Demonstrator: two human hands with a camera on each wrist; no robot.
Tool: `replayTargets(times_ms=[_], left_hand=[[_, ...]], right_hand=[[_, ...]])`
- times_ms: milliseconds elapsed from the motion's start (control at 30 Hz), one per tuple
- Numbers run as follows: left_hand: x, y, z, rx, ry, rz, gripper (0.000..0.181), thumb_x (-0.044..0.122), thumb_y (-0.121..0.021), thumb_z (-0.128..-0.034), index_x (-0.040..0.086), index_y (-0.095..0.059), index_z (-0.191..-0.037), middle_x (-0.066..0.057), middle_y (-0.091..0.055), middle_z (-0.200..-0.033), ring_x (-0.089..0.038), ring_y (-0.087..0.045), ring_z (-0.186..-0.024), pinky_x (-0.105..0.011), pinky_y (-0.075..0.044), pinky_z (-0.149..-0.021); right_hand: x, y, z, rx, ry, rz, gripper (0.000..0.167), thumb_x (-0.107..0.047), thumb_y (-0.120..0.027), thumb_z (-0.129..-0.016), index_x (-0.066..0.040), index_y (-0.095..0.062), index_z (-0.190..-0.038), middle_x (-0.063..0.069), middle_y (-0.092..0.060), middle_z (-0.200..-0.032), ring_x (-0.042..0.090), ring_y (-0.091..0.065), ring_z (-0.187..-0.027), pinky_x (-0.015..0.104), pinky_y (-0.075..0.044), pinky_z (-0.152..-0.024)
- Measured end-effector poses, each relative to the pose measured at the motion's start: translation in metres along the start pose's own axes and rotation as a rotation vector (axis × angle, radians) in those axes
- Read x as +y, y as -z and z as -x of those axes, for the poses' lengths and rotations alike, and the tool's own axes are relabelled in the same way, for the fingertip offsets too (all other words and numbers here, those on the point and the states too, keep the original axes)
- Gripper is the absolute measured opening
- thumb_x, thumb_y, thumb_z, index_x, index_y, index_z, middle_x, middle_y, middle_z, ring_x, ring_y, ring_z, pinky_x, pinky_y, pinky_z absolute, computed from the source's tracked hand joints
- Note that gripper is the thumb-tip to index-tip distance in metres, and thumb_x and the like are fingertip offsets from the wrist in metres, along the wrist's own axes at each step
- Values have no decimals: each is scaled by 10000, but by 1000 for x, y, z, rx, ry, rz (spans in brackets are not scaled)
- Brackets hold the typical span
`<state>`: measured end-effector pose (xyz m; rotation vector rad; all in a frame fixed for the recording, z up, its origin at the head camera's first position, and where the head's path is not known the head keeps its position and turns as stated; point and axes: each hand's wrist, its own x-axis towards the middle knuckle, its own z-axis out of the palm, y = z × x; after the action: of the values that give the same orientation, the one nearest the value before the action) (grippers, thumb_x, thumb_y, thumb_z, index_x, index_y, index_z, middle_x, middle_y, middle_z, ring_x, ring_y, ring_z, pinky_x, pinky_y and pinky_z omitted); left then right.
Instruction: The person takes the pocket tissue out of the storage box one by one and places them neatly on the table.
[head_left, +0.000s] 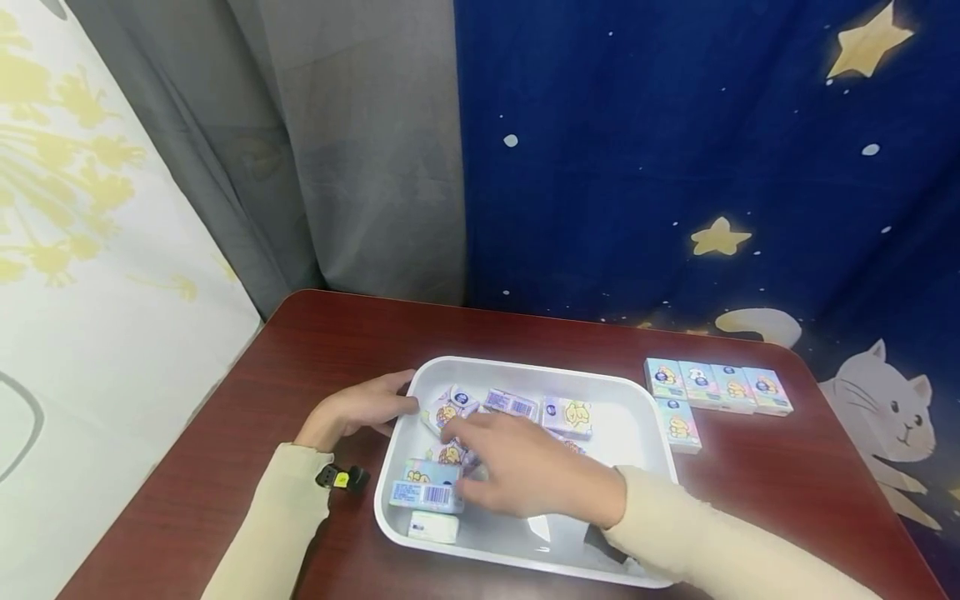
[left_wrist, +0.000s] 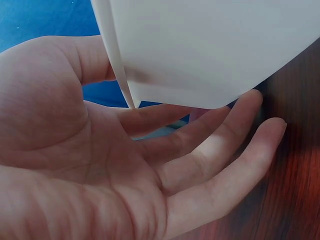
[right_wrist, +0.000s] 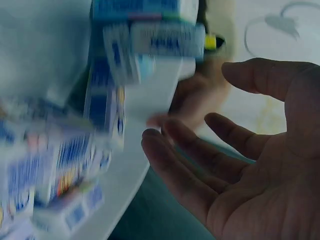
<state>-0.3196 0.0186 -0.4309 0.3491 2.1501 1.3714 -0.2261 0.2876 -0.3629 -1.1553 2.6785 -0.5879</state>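
Observation:
My left hand (head_left: 365, 408) grips the left rim of a white plastic tray (head_left: 626, 429). In the left wrist view, the thumb of this hand (left_wrist: 100, 145) goes over the rim and the fingers lie along the outer wall. Above the tray's middle is my right hand (head_left: 525, 467), fingers spread and loosely bent. The right wrist view shows nothing in this hand (right_wrist: 255, 150). Several small cartoon-printed packs, like pocket tissue packs, lie loose in the tray: a purple pack (head_left: 567, 417), a barcoded blue pack (head_left: 423, 496) and a white-sided pack (head_left: 433, 527). The right hand hides some.
Right of the tray, several similar packs (head_left: 699, 385) stand in a row on the dark red table (head_left: 360, 333), with one more pack (head_left: 678, 427) in front of the row's left end. Grey and blue curtains (head_left: 562, 167) hang behind the table's back edge.

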Motion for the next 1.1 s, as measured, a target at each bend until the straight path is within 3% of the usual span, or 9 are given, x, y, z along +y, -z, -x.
replayTargets(times_ms=[200, 400, 600, 800, 933, 1100], left_hand=[[-1, -1, -1, -8, -10, 11, 560, 59, -589, -1042, -17, -462, -1582, -196, -695, -1246, -325, -751, -1047, -560, -663, -853], [-3, -1, -2, -6, -7, 11, 559, 62, -598, -1043, -12, -465, -1581, -198, -691, -1247, -323, -755, -1026, -556, -666, -844], [-3, 0, -2, -9, -14, 11, 570, 63, -603, -1044, -18, -455, -1588, -202, -690, -1267, -335, -750, -1056, -568, -663, -849], [-3, 1, -2, -14, -18, 10, 564, 67, -603, -1052, -21, -449, -1587, -192, -706, -1246, -330, -759, -1049, -562, -665, -846], [-2, 1, -2, -4, -8, 5, 552, 76, -614, -1056, -7, -462, -1581, -175, -716, -1234, -322, -762, -1037, -563, -663, -853], [-2, 1, -1, -4, -5, -5, 555, 74, -613, -1053, -14, -458, -1579, -174, -712, -1234, -319, -758, -1026, -574, -657, -872]], right_hand=[[-15, -27, -4, -75, 73, 87, 550, -367, -771, -1022, -230, -600, -1526, -33, -696, -1371, 120, -655, -1220, 350, -543, -1071], [-15, -41, -4, -46, 99, 119, 444, -313, -756, -1053, -226, -645, -1474, -83, -727, -1354, 117, -620, -1205, 290, -509, -1055], [-8, -37, -5, 15, 137, 90, 378, -162, -761, -1019, -150, -677, -1387, -70, -775, -1224, 76, -654, -1000, 265, -550, -926], [2, -27, -1, 28, 155, 67, 530, -41, -728, -962, -171, -660, -1471, -22, -747, -1132, 57, -637, -914, 271, -564, -848], [10, -19, 4, 14, 110, 30, 581, -17, -705, -961, -238, -682, -1497, -29, -631, -994, 70, -525, -818, 238, -489, -739], [20, -8, 11, 0, 33, -19, 551, -33, -693, -967, -244, -695, -1477, -24, -670, -1121, 99, -559, -932, 276, -517, -819]])
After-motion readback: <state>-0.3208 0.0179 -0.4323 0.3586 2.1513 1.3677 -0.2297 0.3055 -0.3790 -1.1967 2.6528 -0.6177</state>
